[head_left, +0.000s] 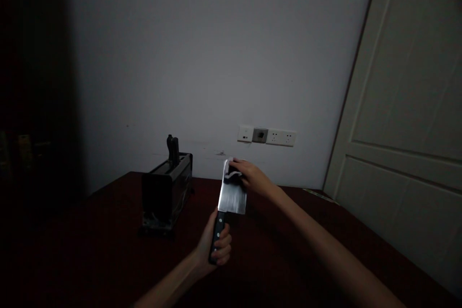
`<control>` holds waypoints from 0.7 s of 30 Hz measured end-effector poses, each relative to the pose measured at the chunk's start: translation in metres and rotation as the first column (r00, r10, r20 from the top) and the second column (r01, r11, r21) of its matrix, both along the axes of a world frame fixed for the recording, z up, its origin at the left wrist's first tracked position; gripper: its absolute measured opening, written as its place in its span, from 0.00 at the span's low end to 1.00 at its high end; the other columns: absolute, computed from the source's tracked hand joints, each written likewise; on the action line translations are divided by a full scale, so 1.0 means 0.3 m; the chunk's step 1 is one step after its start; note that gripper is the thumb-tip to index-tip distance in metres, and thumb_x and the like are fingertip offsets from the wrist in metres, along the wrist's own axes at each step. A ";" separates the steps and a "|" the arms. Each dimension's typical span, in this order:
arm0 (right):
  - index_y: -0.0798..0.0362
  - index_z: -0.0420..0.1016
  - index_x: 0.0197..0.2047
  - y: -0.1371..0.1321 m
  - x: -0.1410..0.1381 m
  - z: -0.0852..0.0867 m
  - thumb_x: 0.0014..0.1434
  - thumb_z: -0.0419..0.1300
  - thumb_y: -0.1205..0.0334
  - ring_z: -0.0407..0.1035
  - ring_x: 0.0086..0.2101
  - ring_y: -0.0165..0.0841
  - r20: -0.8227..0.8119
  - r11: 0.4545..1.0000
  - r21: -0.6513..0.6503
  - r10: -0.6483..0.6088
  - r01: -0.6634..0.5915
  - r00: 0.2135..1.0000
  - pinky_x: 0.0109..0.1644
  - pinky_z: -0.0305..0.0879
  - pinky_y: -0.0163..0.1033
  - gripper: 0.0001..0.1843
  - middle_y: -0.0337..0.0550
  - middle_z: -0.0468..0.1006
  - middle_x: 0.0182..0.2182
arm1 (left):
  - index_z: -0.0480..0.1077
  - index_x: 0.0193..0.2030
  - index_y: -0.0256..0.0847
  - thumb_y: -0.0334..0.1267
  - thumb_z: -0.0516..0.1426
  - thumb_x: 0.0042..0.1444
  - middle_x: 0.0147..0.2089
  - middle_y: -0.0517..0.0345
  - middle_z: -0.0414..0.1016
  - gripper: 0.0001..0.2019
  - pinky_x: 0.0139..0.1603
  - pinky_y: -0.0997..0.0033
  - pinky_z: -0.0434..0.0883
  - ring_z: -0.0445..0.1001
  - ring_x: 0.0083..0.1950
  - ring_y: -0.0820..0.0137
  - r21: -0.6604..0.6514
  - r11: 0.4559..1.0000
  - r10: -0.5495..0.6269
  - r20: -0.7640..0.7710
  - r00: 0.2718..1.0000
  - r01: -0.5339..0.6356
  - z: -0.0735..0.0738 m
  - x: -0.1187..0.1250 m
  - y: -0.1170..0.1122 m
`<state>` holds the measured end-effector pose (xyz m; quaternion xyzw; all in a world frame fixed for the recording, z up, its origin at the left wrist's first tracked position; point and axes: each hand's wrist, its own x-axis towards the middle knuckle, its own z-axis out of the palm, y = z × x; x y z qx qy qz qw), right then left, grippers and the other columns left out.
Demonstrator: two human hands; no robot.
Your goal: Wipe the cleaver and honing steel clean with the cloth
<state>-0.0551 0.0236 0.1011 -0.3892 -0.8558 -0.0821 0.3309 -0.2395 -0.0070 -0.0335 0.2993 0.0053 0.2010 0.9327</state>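
Knife [231,203] is in the lower middle of the frame, left hand [205,246] wrapped around its handle, right hand [255,176] pinching a cloth [233,173] against it.

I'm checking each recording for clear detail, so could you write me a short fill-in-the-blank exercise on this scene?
1. The left hand grips the cleaver by its black ____.
2. The right hand holds a cloth against the cleaver's ____.
3. In the picture, the dark rack stands to the ____ of the cleaver.
4. The sockets are mounted on the ____.

Missing words: handle; blade; left; wall.
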 end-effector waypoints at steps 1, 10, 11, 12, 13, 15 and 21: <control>0.55 0.60 0.57 -0.002 -0.004 -0.004 0.45 0.50 0.79 0.52 0.59 0.38 0.076 1.000 0.006 -0.003 0.003 0.997 0.60 0.50 0.50 0.33 0.53 0.63 0.57 | 0.55 0.14 0.38 0.63 0.44 0.52 0.09 0.69 0.46 0.30 0.07 0.80 0.49 0.41 0.08 0.82 0.006 1.000 -0.004 0.003 1.000 0.004 0.002 -0.001 -0.002; 0.52 0.60 0.56 -0.156 -0.041 -0.052 0.44 0.50 0.80 0.47 0.61 0.35 0.248 0.984 -0.120 0.155 -0.128 0.956 0.63 0.43 0.51 0.35 0.47 0.60 0.59 | 0.56 0.14 0.38 0.63 0.41 0.53 0.09 0.68 0.48 0.31 0.08 0.80 0.51 0.42 0.07 0.81 0.031 0.999 -0.015 -0.008 1.000 0.016 0.015 -0.014 -0.001; 0.53 0.61 0.56 -0.184 -0.053 -0.068 0.44 0.50 0.80 0.47 0.61 0.34 0.262 0.976 -0.157 0.189 -0.151 0.947 0.63 0.43 0.50 0.35 0.47 0.61 0.59 | 0.56 0.14 0.38 0.64 0.41 0.53 0.09 0.68 0.47 0.31 0.08 0.80 0.51 0.42 0.07 0.81 0.019 1.000 -0.010 -0.023 1.000 0.010 0.011 -0.013 0.001; 0.53 0.60 0.56 -0.207 -0.063 -0.081 0.44 0.50 0.80 0.48 0.60 0.33 0.271 0.967 -0.189 0.219 -0.172 0.937 0.64 0.43 0.48 0.35 0.47 0.61 0.59 | 0.55 0.13 0.38 0.65 0.40 0.52 0.09 0.68 0.47 0.32 0.08 0.80 0.51 0.42 0.07 0.81 0.008 1.000 -0.005 -0.037 0.999 0.005 0.006 -0.012 0.003; 0.53 0.60 0.57 -0.222 -0.067 -0.088 0.44 0.50 0.81 0.48 0.60 0.33 0.275 0.959 -0.214 0.240 -0.184 0.931 0.64 0.44 0.47 0.35 0.47 0.62 0.58 | 0.55 0.13 0.38 0.65 0.39 0.51 0.09 0.68 0.46 0.32 0.07 0.80 0.51 0.42 0.07 0.81 0.002 1.000 -0.003 -0.053 0.999 0.003 0.002 -0.009 0.004; 0.53 0.60 0.57 -0.220 -0.059 -0.083 0.45 0.50 0.81 0.49 0.60 0.32 0.270 0.955 -0.233 0.245 -0.184 0.931 0.63 0.45 0.46 0.34 0.47 0.63 0.58 | 0.56 0.13 0.38 0.66 0.38 0.52 0.08 0.67 0.47 0.33 0.07 0.79 0.50 0.42 0.07 0.81 0.011 1.000 -0.002 -0.079 0.997 0.003 -0.006 -0.003 0.002; 0.51 0.59 0.58 -0.081 0.039 0.022 0.46 0.47 0.81 0.49 0.60 0.34 0.129 0.994 -0.090 0.068 -0.056 0.989 0.62 0.48 0.51 0.35 0.47 0.61 0.59 | 0.57 0.15 0.38 0.64 0.39 0.53 0.09 0.67 0.49 0.32 0.08 0.80 0.50 0.41 0.07 0.81 0.066 0.997 -0.029 -0.062 0.998 0.033 -0.014 0.010 -0.029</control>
